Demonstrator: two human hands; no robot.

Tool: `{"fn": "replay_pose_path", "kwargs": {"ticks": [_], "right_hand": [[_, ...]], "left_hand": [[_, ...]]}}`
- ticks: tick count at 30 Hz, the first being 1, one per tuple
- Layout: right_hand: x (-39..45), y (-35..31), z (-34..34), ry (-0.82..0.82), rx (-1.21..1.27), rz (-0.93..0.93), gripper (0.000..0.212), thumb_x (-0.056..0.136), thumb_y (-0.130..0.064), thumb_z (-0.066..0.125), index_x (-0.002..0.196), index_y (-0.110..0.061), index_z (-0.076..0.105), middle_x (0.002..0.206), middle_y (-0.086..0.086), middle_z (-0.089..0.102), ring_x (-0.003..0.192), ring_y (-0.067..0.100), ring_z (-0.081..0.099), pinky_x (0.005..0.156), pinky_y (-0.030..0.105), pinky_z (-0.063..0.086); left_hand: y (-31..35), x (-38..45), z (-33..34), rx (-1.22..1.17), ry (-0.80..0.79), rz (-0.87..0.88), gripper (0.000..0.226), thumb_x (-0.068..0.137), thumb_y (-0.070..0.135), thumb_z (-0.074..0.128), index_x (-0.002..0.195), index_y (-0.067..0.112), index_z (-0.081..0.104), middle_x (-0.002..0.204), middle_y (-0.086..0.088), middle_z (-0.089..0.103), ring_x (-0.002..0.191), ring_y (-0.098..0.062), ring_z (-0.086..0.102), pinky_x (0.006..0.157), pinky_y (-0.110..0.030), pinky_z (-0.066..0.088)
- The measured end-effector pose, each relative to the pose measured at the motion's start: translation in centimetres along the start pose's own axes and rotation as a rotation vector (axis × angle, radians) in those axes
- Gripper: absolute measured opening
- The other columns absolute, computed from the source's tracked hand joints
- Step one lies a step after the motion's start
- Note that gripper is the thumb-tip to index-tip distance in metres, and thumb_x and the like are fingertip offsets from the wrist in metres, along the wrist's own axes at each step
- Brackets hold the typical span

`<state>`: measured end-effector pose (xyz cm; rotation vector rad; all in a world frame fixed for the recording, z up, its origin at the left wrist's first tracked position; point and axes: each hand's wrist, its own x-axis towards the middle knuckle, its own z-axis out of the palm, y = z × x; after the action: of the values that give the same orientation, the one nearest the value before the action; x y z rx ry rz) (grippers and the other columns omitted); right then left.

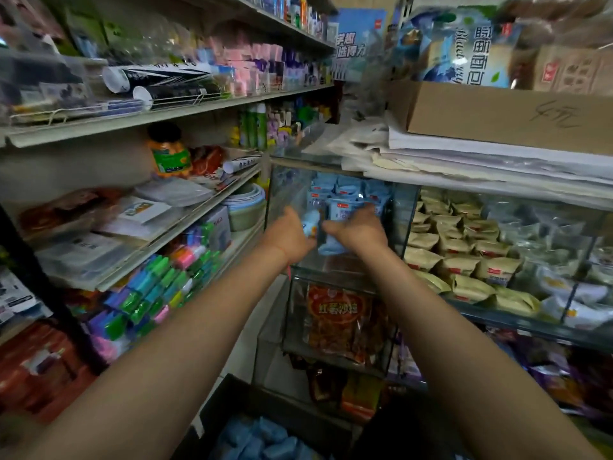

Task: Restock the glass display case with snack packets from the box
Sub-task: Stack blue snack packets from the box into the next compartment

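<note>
Head view: both arms reach up into the top left compartment of the glass case. The left hand has its fingers curled round a pale blue packet, and the right hand grips another packet just beside it. Both are held at the front of the compartment, probably because the stack of blue packets already fills the back, so new ones go in front and low. The hands meet close together, which likely lets one steady the row while the other seats its packet.

Below the case, at the bottom edge of the view, the dark box sits open with more blue packets inside, within easy reach for the next pickup.

Under that compartment the case holds red-orange packs. To the right, behind the glass, lie rows of tan packs. On top of the case rest stacked papers and a cardboard carton. Left of the case, metal shelves run back along a narrow aisle, crowded with stationery and coloured blocks.
</note>
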<state>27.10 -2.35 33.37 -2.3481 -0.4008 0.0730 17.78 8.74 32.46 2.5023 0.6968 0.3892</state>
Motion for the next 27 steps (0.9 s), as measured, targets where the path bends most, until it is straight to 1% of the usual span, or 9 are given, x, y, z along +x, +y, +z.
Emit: {"fn": "replay_pose_path", "kwargs": {"ticks": [3,5,7,11,13,16,20,24,27], "right_hand": [[2.2,-0.9,0.9,0.024,0.083,0.015,0.099,0.072,-0.059,0.074,0.142,-0.001,0.032,0.135,0.009,0.055,0.120,0.026,0.055,0.092,0.029,0.045],[4.3,-1.3,1.6,0.043,0.103,0.005,0.088,0.070,-0.063,0.072,0.130,-0.003,0.050,0.127,0.010,0.061,0.114,0.025,0.060,0.090,0.030,0.046],[6.1,-1.4,2.2,0.093,0.165,0.013,0.076,0.071,-0.061,0.072,0.120,-0.004,0.057,0.117,0.006,0.066,0.107,0.021,0.063,0.086,0.030,0.047],[7.8,-2.5,3.3,0.007,0.246,-0.009,0.058,0.083,-0.029,0.073,0.126,-0.003,0.043,0.117,0.004,0.057,0.107,0.018,0.056,0.081,0.027,0.043],[8.3,-3.1,4.4,-0.112,0.177,-0.044,0.057,0.078,-0.028,0.077,0.122,-0.004,0.050,0.119,0.005,0.061,0.103,0.020,0.060,0.075,0.029,0.046],[9.2,-2.7,6.5,-0.180,0.093,-0.020,0.051,0.075,-0.032,0.079,0.112,-0.004,0.057,0.111,0.010,0.064,0.099,0.025,0.062,0.076,0.034,0.050],[9.4,-1.6,7.2,-0.220,0.032,0.003,0.031,0.083,-0.029,0.074,0.091,-0.011,0.050,0.097,0.006,0.054,0.089,0.019,0.053,0.073,0.027,0.042],[9.6,-1.5,7.6,-0.208,0.025,-0.037,0.032,0.082,-0.027,0.073,0.102,-0.006,0.061,0.099,0.006,0.059,0.092,0.021,0.059,0.070,0.026,0.044],[9.6,-1.0,7.6,-0.159,0.039,-0.046,0.022,0.083,-0.023,0.071,0.081,-0.012,0.053,0.094,0.003,0.055,0.089,0.018,0.055,0.057,0.022,0.040]], "left_hand": [[-0.1,0.5,1.6,0.039,-0.008,0.039,0.077,0.077,0.031,0.074,0.135,0.003,0.031,0.130,-0.022,0.049,0.116,-0.036,0.054,0.089,-0.038,0.047],[-0.4,0.6,2.3,0.041,0.066,0.052,0.063,0.079,0.027,0.071,0.129,0.005,0.039,0.125,-0.021,0.052,0.112,-0.036,0.056,0.086,-0.039,0.047],[-0.7,0.5,2.7,0.062,0.107,0.051,0.044,0.084,0.026,0.067,0.120,0.006,0.049,0.119,-0.019,0.059,0.107,-0.036,0.059,0.080,-0.038,0.048],[-1.1,0.6,3.3,0.113,0.073,0.070,0.039,0.087,0.033,0.063,0.116,0.009,0.053,0.115,-0.016,0.062,0.103,-0.034,0.061,0.071,-0.035,0.043],[-1.2,0.8,3.3,0.108,0.071,0.076,0.045,0.086,0.036,0.062,0.122,0.011,0.050,0.119,-0.015,0.058,0.106,-0.033,0.059,0.070,-0.033,0.038],[-1.3,0.9,3.4,0.078,0.087,0.052,0.054,0.085,0.039,0.060,0.130,0.013,0.044,0.124,-0.013,0.052,0.110,-0.033,0.056,0.072,-0.034,0.038],[-1.3,1.0,3.5,0.059,0.108,0.043,0.051,0.086,0.035,0.058,0.131,0.016,0.042,0.122,-0.012,0.051,0.107,-0.033,0.057,0.069,-0.033,0.037],[-1.3,1.1,3.5,0.050,0.125,0.042,0.045,0.086,0.033,0.059,0.124,0.014,0.045,0.120,-0.011,0.055,0.105,-0.032,0.058,0.068,-0.033,0.037],[-1.1,1.0,3.5,0.024,0.142,0.030,0.042,0.087,0.029,0.060,0.120,0.011,0.044,0.116,-0.012,0.060,0.101,-0.032,0.061,0.065,-0.032,0.038]]}}
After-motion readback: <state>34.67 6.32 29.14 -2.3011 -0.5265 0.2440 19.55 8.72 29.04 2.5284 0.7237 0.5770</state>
